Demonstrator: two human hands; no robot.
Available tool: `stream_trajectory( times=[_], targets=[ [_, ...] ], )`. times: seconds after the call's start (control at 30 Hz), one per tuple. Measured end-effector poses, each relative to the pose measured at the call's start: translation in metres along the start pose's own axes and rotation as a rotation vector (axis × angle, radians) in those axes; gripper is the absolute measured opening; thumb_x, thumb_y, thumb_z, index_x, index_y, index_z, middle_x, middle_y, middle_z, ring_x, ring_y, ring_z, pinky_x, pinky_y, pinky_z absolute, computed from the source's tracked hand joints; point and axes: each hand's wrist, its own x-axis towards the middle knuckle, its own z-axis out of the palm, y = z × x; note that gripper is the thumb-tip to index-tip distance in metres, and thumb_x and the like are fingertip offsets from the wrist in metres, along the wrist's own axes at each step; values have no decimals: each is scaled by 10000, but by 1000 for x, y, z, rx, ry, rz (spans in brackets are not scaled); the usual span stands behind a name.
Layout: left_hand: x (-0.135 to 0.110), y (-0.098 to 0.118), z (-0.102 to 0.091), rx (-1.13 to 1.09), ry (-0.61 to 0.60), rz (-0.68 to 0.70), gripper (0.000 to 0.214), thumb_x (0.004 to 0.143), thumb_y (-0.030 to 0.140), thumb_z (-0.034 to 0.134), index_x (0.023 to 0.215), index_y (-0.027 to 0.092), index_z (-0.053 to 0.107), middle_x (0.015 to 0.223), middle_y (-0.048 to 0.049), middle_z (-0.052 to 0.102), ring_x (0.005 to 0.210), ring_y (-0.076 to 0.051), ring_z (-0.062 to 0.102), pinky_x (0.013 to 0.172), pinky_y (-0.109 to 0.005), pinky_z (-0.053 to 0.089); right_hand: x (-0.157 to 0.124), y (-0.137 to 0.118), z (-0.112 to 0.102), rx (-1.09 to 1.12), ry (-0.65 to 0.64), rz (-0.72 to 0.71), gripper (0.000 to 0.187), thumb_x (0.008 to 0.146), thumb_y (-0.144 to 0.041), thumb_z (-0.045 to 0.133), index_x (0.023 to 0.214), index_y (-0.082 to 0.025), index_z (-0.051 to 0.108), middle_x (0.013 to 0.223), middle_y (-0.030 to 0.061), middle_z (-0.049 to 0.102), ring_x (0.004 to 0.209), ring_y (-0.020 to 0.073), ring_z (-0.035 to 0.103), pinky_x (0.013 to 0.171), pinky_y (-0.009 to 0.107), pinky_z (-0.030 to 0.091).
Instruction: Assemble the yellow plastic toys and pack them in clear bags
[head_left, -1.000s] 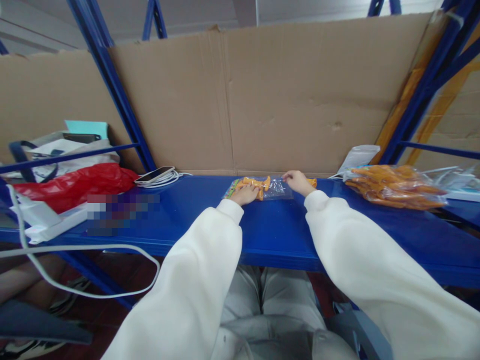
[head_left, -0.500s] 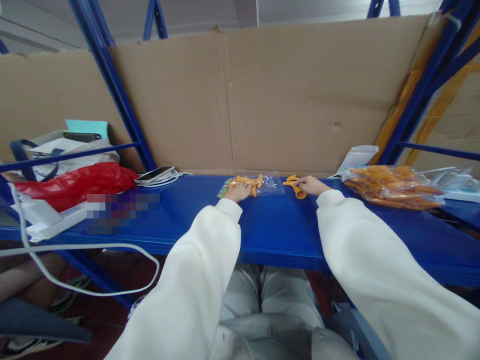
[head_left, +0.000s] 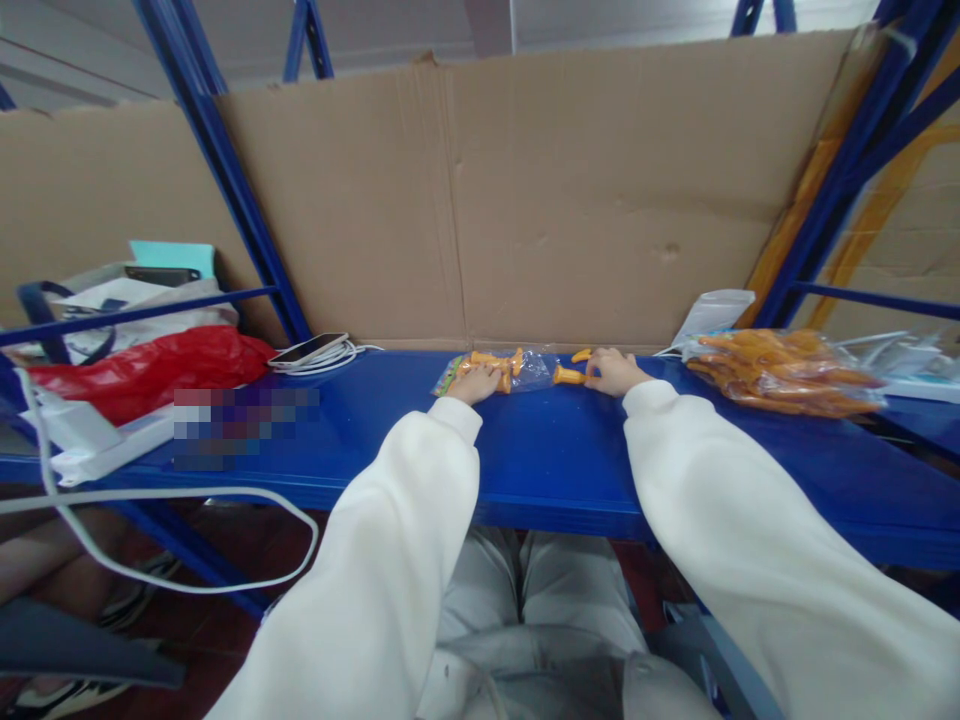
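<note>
A clear plastic bag (head_left: 537,369) with orange plastic pieces (head_left: 491,360) inside and a green-edged label (head_left: 448,374) lies on the blue shelf. My left hand (head_left: 477,382) rests across the bag's left part, fingers stretched out flat over the pieces. Right of the bag, my right hand (head_left: 616,373) has its fingertips closed on one end of a small orange piece with a flared end (head_left: 568,376), which points left. A second, curved orange piece (head_left: 581,355) lies just behind, close to my right fingers. Its exact kind is too small to tell.
A larger clear bag of orange pieces (head_left: 780,372) lies to the right. At left are a phone (head_left: 309,348) on a coiled white cable, a red plastic bag (head_left: 161,370) and a white box (head_left: 112,440). Cardboard (head_left: 570,200) stands behind, between blue posts.
The flared orange piece in my right hand has turned, its wide end swinging from lower right to the left, near the clear bag. My left hand has stayed on the bag.
</note>
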Motion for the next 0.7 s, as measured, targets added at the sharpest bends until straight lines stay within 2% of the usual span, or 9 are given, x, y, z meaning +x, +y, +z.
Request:
stream_trajectory(
  times=[0.13,0.23,0.33,0.47,0.6,0.7],
  targets=[
    [-1,3,-2,6,-26,-75,448,1043,248,327,1334,189,662,1489,-97,604,1442,-242,490,1215,-375,319,-1,0,-7,15,-3,112,155,886,-296,600,869,-200,720,1031,112,761,1060,299,662,944,432,429],
    [-2,4,-3,3,-25,-63,465,1037,233,313,1332,174,668,1475,-101,617,1438,-245,496,1214,-360,328,-1,0,-10,49,56,121,169,900,-292,592,980,-208,716,1001,95,778,980,265,701,905,372,433],
    [-2,4,-5,-27,-18,-63,478,1032,233,306,1325,167,679,1467,-97,625,1439,-254,498,1217,-356,329,-2,-4,-12,72,99,32,206,915,-281,597,1070,-234,723,1038,74,788,990,255,708,938,382,428],
    [-3,7,-9,-98,-31,-64,472,1029,269,332,1351,188,668,1503,-64,595,1451,-236,487,1221,-330,321,-1,-11,-11,53,106,-85,216,916,-289,619,1067,-242,766,1060,76,794,1038,276,702,975,424,439],
    [-5,17,-13,-199,-36,-66,465,1023,321,379,1359,181,669,1520,-59,578,1441,-206,500,1212,-262,312,1,-19,-10,107,46,-206,206,886,-275,673,1042,-225,798,1020,69,803,974,243,727,862,316,509],
    [-8,24,-17,-316,50,-42,438,1015,283,402,1329,171,685,1474,-65,623,1396,-185,547,1181,-234,349,0,-25,-10,122,39,-257,206,883,-249,669,1028,-219,813,979,61,810,922,223,741,809,269,521]
  ],
)
